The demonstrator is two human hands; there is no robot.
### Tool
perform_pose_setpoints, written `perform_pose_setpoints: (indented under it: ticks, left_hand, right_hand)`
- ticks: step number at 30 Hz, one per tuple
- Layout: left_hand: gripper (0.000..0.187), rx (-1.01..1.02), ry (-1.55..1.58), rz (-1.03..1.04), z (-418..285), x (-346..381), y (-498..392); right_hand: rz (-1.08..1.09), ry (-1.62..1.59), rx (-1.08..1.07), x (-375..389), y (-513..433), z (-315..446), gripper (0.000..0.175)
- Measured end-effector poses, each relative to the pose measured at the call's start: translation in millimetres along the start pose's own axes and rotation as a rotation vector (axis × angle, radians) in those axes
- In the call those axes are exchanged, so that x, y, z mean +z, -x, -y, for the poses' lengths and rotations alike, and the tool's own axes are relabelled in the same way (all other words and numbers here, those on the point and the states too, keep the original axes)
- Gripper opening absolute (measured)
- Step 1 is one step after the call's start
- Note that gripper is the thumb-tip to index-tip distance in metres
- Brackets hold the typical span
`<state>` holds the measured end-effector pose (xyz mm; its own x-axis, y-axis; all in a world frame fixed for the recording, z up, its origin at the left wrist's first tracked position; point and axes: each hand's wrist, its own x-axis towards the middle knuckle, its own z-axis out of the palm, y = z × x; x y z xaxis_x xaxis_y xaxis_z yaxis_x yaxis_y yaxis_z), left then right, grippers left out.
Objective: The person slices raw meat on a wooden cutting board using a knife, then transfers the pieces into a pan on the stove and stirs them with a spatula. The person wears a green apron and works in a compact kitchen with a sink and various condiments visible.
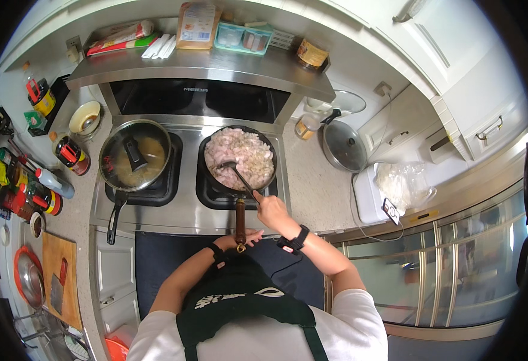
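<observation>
My right hand grips the thin handle of a dark ladle or turner. Its head rests in pale pink chopped raw meat heaped inside a black pan on the right burner. Toward me points the pan's brown wooden handle, which ends in a brass ring. Beneath that handle, at the stove's front edge, my left hand has its fingers extended and holds nothing; whether it touches the handle I cannot tell. A glass-lidded frying pan with brownish liquid sits on the left burner.
Bottles and a cream bowl stand left. A cleaver lies on a wooden cutting board. At right are a lidded pot, a jar and a white bin with plastic bags. A steel shelf overhangs behind.
</observation>
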<state>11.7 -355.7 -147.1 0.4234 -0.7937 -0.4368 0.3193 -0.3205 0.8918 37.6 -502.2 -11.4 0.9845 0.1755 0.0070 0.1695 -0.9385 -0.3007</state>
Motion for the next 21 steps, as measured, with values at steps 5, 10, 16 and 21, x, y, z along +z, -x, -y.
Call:
perform_pose_setpoints:
  ticks: [5,10,16,21]
  left_hand:
    - [0.09,-0.083,0.002,0.053,1,-2,-1]
    - [0.086,-0.071,0.008,0.059,-5,-1,4]
    - [0.085,-0.086,-0.018,0.073,-10,-2,3]
    - [0.089,-0.098,-0.038,0.081,-6,-3,1]
  right_hand:
    - [0.019,-0.544,0.283,-17,-22,-24,0.046]
    - [-0.086,-0.208,0.049,-43,-5,-34,0.043]
    - [0.038,0.048,0.007,-6,-18,-28,0.047]
    - [0.045,0.115,0.01,-16,-40,-42,0.043]
